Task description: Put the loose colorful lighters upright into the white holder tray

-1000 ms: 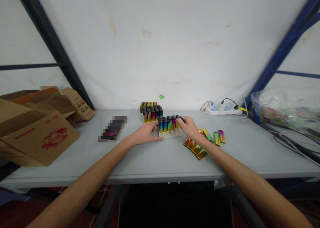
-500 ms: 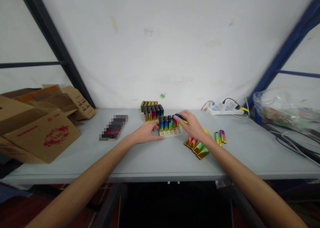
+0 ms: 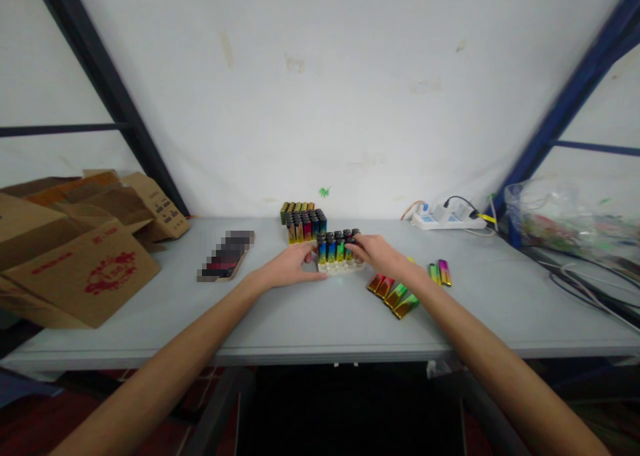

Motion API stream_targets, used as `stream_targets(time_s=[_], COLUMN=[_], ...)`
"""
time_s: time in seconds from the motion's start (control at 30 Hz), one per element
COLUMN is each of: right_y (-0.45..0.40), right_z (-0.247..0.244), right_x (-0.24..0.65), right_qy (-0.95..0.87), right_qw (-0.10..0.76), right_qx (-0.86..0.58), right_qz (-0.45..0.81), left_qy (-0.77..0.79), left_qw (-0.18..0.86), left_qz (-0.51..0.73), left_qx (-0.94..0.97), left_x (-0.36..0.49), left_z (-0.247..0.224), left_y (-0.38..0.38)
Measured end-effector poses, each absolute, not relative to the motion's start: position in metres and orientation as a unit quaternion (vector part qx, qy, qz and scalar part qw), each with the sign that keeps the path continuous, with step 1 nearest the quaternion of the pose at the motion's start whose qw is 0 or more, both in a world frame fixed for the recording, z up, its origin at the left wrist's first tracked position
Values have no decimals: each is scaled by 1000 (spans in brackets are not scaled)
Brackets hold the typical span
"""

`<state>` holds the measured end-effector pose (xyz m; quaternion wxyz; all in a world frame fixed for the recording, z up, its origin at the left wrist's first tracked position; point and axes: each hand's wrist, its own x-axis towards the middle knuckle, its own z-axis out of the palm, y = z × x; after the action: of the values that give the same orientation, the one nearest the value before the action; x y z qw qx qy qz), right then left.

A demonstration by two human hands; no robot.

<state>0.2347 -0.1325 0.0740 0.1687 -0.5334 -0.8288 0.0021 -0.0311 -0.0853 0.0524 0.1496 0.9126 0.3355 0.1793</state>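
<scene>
A white tray (image 3: 340,268) with round holes holds several upright lighters (image 3: 331,249), shiny blue, green and yellow with dark tops. My left hand (image 3: 287,266) grips the tray's left end, thumb along the front edge and fingers at the side. At the right end, my right hand (image 3: 375,253) has its fingers closed on a lighter standing in the tray; the fingers mostly cover it. Under and beside my right wrist lie loose red and green lighters (image 3: 395,296). Two more, one green and one purple lighter (image 3: 445,273), rest farther right.
Behind the tray stand more packed upright lighters (image 3: 305,228). A phone (image 3: 227,259), partly blurred out, lies to the left. Cardboard boxes (image 3: 85,269) fill the table's left end. A power strip (image 3: 447,219) sits by the wall, with cables and plastic bags (image 3: 565,216) at right.
My right hand has brought the tilted blue lighter down into the right part of the tray, upright among the others. My left hand stays at the tray's left end.
</scene>
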Motion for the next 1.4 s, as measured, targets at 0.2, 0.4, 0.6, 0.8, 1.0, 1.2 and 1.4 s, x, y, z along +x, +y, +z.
stream_targets(time_s=[0.2, 0.4, 0.6, 0.8, 1.0, 1.2, 1.4], right_y=[-133, -137, -133, -125, -120, -126, -127], right_z=[71, 83, 95, 87, 80, 87, 84], right_x=[232, 251, 308, 334, 327, 327, 321], right_qy=[-822, -835, -759, -737, -775, -785, -792], right_qw=[129, 86, 62, 0, 25, 46, 21], right_qx=[-554, -543, -648, -668, -624, -594, -597], right_qz=[-32, 4, -25, 105, 100, 166, 123], left_qy=[333, 337, 332, 335, 332, 337, 335], left_qw=[152, 152, 147, 150, 150, 151, 144], left_qz=[182, 178, 169, 166, 169, 171, 164], left_qx=[913, 912, 916, 915, 916, 913, 917], left_x=[-31, -31, -31, -31, -31, -31, -31], left_z=[54, 55, 53, 54, 57, 55, 54], left_y=[-86, -86, -84, -84, -86, -86, -84])
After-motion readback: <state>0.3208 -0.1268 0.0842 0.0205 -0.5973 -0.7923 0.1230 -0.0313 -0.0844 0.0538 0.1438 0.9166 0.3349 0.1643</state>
